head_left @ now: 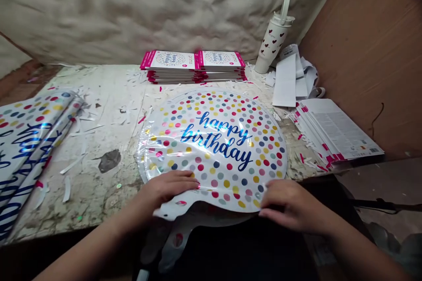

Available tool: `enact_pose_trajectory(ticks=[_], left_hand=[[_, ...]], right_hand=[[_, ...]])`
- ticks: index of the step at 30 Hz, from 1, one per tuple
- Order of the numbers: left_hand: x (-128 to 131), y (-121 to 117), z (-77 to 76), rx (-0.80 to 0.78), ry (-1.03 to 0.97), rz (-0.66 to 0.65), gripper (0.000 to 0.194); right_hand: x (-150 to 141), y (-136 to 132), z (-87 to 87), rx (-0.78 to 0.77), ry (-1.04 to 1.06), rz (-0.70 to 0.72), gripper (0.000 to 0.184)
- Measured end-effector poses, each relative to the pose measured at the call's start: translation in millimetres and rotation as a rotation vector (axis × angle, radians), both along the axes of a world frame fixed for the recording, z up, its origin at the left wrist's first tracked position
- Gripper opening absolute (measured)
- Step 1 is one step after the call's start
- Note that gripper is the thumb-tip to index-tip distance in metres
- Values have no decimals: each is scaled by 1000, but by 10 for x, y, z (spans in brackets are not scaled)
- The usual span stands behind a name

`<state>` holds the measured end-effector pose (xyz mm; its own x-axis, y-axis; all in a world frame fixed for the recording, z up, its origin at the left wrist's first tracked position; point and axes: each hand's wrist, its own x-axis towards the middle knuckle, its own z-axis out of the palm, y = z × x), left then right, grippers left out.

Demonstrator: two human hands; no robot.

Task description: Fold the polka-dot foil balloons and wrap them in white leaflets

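A flat, round foil balloon (pixel 220 171) with coloured dots and blue "happy birthday" lettering lies in front of me, on top of at least one more like it. Their white filling tails (pixel 174 206) hang past the table's front edge. My left hand (pixel 174 186) rests on the lower left of the top balloon, palm down with fingers stretched out. At the lower right rim, my right hand (pixel 290 204) has its fingers bent and closed, thumb low, on the balloon's edge. The exact grip of its fingertips is partly hidden.
Two stacks of pink-edged printed packs (pixel 178 60) stand at the back. A white tumbler (pixel 272 44) with hearts, white paper strips (pixel 285 81) and fanned cards (pixel 343 129) are at right. More dotted foil sheets (pixel 36 127) lie left. Paper scraps litter the worn table (pixel 99 140).
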<state>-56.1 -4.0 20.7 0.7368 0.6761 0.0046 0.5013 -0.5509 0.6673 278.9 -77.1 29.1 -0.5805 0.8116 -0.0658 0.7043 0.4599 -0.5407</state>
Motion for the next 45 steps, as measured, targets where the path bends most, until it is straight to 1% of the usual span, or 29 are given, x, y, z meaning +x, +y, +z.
enact_pose_trajectory(ticks=[1,3,5,7,10,12,13,15,17,19,20,22,24,25,26,28,30,31,33,34,35,37,39,40,41,42,43,44,45], left_hand=[[-7,-15,-14,12,-2,8,32],[-25,-40,-54,24,9,38,32],[-77,-44,-104,50,25,21,33],[-185,-21,-163,140,70,-15,37],[-426,66,-245,349,189,-8,47],[-582,161,-280,445,254,19,49],[-645,216,-288,468,273,31,48],[-731,332,-280,460,300,56,46],[-765,451,-235,390,306,77,43],[-749,580,-158,264,282,97,39],[-725,654,-114,174,263,134,37],[-646,824,-28,-9,251,294,42],[-543,1016,30,-114,325,506,53],[-491,1110,45,-120,381,589,57],[-443,1197,53,-102,436,642,57],[-362,1324,55,-46,514,683,52],[-291,1357,56,14,555,700,47],[-253,1331,56,55,571,713,46],[-167,1204,44,154,575,735,46],[-120,1112,25,209,561,713,47],[-76,1013,-4,260,540,650,49],[-6,823,-91,332,504,464,53],[34,683,-192,364,500,316,58],[46,635,-235,374,508,295,60],[58,601,-268,387,515,312,62],[74,575,-289,406,516,332,65],[96,554,-299,425,512,342,67],[125,536,-301,438,507,341,69],[161,519,-296,438,507,332,71]], right_hand=[[35,-6,-16,19,-3,-12,34],[113,-18,-72,100,-20,-33,50],[181,-11,-181,210,-29,-40,62],[251,27,-323,283,-35,-82,67],[389,143,-493,321,-59,-218,63],[493,243,-532,317,-60,-282,55],[543,295,-529,305,-54,-298,51],[631,400,-485,243,-29,-292,44],[704,521,-404,133,13,-272,39],[759,681,-303,-19,75,-287,35],[778,782,-255,-100,111,-317,32],[798,1023,-179,-261,195,-432,28],[792,1284,-150,-409,245,-606,32],[782,1406,-155,-468,246,-685,36],[769,1513,-169,-509,233,-750,38],[737,1670,-213,-523,181,-816,41],[700,1745,-257,-480,136,-824,41],[682,1758,-273,-454,116,-826,42],[658,1752,-287,-403,71,-827,42],[660,1740,-281,-378,46,-828,43],[674,1724,-265,-355,17,-830,45],[746,1688,-200,-314,-54,-845,48],[837,1638,-91,-265,-151,-903,51],[859,1603,-30,-195,-227,-942,53],[844,1560,29,-94,-309,-968,56],[777,1506,79,24,-380,-966,59],[649,1442,112,134,-426,-923,62],[457,1369,124,220,-442,-841,63],[207,1292,114,239,-406,-725,63]])
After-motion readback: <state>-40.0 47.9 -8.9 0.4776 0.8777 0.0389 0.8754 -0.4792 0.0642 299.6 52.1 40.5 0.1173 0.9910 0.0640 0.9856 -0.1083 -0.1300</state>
